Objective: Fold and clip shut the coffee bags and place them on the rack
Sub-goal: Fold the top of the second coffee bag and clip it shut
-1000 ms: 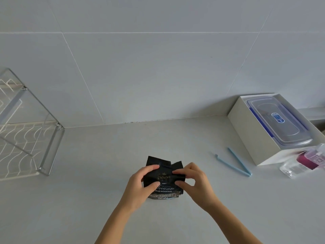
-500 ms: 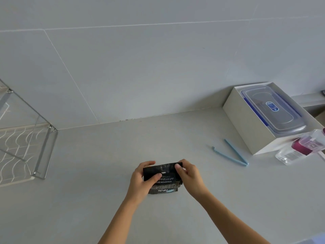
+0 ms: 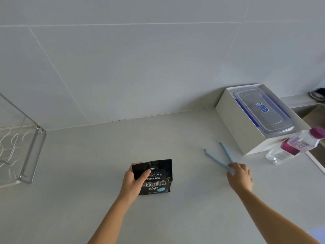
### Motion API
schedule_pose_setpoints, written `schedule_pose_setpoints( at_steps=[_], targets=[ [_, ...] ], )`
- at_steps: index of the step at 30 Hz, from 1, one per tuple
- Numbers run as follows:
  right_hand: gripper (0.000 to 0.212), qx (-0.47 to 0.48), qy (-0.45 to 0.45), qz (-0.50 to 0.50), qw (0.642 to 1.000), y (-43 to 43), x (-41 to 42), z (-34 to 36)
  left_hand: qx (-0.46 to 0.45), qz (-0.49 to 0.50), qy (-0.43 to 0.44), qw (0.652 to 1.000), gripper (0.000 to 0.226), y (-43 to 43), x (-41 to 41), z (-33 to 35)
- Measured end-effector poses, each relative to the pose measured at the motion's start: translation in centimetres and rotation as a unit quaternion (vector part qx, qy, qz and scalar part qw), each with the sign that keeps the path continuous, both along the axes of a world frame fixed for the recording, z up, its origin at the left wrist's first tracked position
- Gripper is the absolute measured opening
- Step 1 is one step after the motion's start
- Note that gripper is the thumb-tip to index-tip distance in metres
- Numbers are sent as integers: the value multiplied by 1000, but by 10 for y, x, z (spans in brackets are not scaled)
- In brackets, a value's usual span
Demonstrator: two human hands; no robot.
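Observation:
A black coffee bag point(image 3: 156, 178) stands on the grey counter, its top folded down. My left hand point(image 3: 132, 182) grips its left side, thumb across the front holding the fold. A light blue clip point(image 3: 218, 157), spread open in a V, lies on the counter to the right of the bag. My right hand point(image 3: 240, 176) is at the clip's joined near end, fingers spread and touching it; whether they hold it I cannot tell. The wire rack point(image 3: 21, 152) stands at the far left edge, partly cut off.
A white box point(image 3: 235, 124) holding a clear lidded container point(image 3: 263, 110) sits at the right against the wall. A plastic bottle point(image 3: 295, 145) with a magenta cap and label lies in front of it. The counter's edge and a sink run along the far right.
My right hand has let go of the bag and moved right to the blue clip. The left hand now holds the folded bag alone. The view has shifted right.

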State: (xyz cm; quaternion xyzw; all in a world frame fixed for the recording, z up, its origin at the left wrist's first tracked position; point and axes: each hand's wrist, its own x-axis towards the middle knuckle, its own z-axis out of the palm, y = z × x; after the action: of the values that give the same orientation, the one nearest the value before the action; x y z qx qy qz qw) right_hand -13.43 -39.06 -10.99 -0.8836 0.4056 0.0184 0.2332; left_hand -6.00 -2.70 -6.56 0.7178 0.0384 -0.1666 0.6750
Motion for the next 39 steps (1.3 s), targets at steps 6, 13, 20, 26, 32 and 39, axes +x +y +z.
schedule_pose_setpoints(
  at_steps=[6, 13, 20, 26, 32, 39],
  targets=[
    [18, 158, -146, 74, 974, 68, 3, 9, -1, -2, 12, 1000, 18, 4, 1, -2],
    [31, 197, -277, 256, 905, 119, 32, 81, -46, -11, 56, 997, 21, 5, -1, -2],
    [20, 49, -197, 424, 883, 132, 40, 100, -62, -23, 39, 997, 26, 3, -5, 5],
    [25, 91, -167, 402, 895, 151, 43, 101, -71, -30, 17, 997, 22, 3, -8, 7],
    [40, 68, -149, 449, 878, 172, 57, 112, -55, -25, -11, 998, 18, 3, -7, 8],
    [47, -57, -76, 583, 807, 204, 83, 128, -70, -34, -58, 995, 22, 2, -8, 7]
  ],
)
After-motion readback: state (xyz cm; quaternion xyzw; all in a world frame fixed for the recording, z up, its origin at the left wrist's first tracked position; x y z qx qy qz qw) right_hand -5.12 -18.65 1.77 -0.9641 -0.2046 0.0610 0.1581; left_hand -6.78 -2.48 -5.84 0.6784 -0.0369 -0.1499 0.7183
